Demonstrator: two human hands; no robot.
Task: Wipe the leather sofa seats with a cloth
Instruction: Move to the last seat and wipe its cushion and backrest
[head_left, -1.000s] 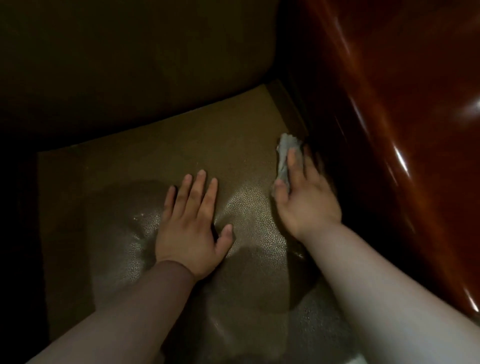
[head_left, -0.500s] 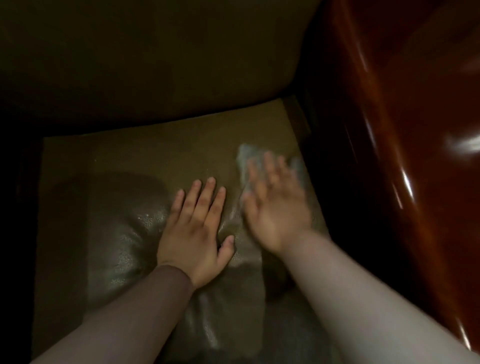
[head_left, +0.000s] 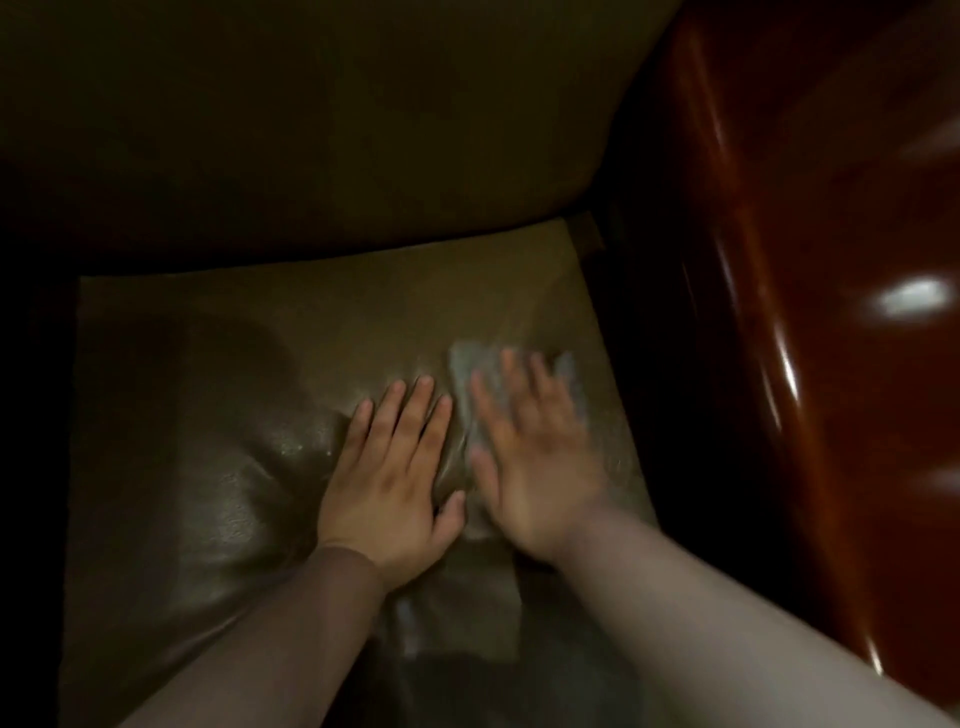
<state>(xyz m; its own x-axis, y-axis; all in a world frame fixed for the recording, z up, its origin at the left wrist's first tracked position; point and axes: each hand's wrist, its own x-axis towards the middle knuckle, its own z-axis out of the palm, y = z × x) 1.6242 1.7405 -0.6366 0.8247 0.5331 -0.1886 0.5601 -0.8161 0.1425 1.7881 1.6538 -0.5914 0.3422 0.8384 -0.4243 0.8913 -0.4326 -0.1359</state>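
The brown leather seat cushion (head_left: 218, 426) fills the middle of the view, dim and creased. My left hand (head_left: 387, 478) lies flat on it, palm down, fingers apart, holding nothing. Just to its right, my right hand (head_left: 530, 467) presses flat on a pale grey cloth (head_left: 467, 369), which shows beyond and beside my fingers. That hand and the cloth are blurred by motion. Most of the cloth is hidden under my palm.
The dark sofa backrest (head_left: 311, 130) rises behind the seat. A glossy reddish wooden armrest (head_left: 831, 312) walls off the right side, with a dark gap between it and the cushion. The left edge falls into shadow.
My right hand has slid the cloth leftward from the gap by the armrest to right beside my left hand. The left hand has stayed pressed in place.
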